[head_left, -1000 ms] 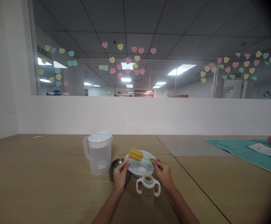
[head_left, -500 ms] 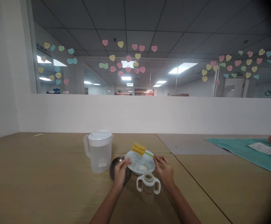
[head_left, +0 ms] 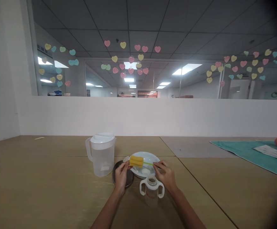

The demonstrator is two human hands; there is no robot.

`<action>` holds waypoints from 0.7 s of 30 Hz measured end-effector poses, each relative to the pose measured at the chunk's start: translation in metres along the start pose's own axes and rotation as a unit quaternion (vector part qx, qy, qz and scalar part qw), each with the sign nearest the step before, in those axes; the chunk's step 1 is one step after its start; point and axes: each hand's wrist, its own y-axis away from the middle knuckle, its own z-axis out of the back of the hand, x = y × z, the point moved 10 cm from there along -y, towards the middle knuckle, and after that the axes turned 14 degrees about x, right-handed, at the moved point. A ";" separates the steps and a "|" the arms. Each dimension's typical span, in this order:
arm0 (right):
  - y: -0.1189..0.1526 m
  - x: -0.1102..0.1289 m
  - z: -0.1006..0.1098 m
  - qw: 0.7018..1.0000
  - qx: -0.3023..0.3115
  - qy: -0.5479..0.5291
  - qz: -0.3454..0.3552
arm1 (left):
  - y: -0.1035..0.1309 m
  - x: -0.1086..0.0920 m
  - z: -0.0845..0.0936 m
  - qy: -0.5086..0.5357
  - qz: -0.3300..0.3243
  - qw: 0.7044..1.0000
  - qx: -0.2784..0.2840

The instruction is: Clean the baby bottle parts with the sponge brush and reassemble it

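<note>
My right hand (head_left: 165,173) pinches the thin green handle of a sponge bottle brush (head_left: 136,161). The brush lies nearly level, its yellow sponge head pointing left above the white plate. At the sponge's far left end, the closed fingers of my left hand (head_left: 121,175) hold a clear, cap-like piece (head_left: 126,158), mostly hidden by the fingers and sponge. Whether the sponge is inside that piece, I cannot tell. Just in front of the plate, a clear bottle (head_left: 151,194) with two white handles stands upright with its mouth uncovered.
A lidded plastic pitcher (head_left: 103,159) stands left of the hands. Beside it is a dark round metal dish (head_left: 129,180), partly behind my left hand. The white plate (head_left: 150,155) carries a small white piece. A teal cloth (head_left: 238,151) lies far right, below a windowed wall.
The sponge head has come down and left from above the plate to my left fingertips. The clear piece has shifted left and now sits at the sponge's end.
</note>
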 end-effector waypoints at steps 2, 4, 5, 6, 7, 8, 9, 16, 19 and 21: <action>-0.001 0.001 -0.003 1.000 0.013 0.012 0.006 | 0.000 -0.001 0.000 0.008 -0.008 1.000 0.007; -0.001 0.001 -0.001 0.999 0.012 0.035 0.005 | 0.000 -0.003 0.001 0.000 -0.012 1.000 0.006; -0.001 0.000 0.000 0.999 0.010 0.050 0.006 | 0.000 -0.004 0.002 -0.010 -0.010 1.000 0.001; -0.002 0.001 0.002 0.998 0.008 0.068 0.008 | 0.001 -0.006 0.005 -0.022 -0.010 1.000 -0.008; -0.002 0.002 0.004 0.996 0.006 0.086 0.012 | 0.001 -0.008 0.008 -0.033 -0.012 0.999 -0.022; -0.002 0.003 0.005 0.995 0.006 0.103 0.015 | 0.002 -0.010 0.013 -0.040 -0.017 0.998 -0.039; -0.002 0.003 0.006 0.993 0.003 0.118 0.016 | 0.003 -0.012 0.018 -0.042 -0.025 0.997 -0.060; 0.002 -0.011 0.016 0.977 -0.060 0.194 -0.065 | 0.008 -0.030 0.056 -0.075 -0.085 0.980 -0.165; 0.004 -0.020 0.013 0.972 -0.051 0.209 -0.091 | 0.011 -0.031 0.069 -0.105 -0.069 0.974 -0.189; 0.005 -0.024 0.010 0.972 -0.040 0.210 -0.097 | 0.012 -0.030 0.075 -0.113 -0.051 0.972 -0.198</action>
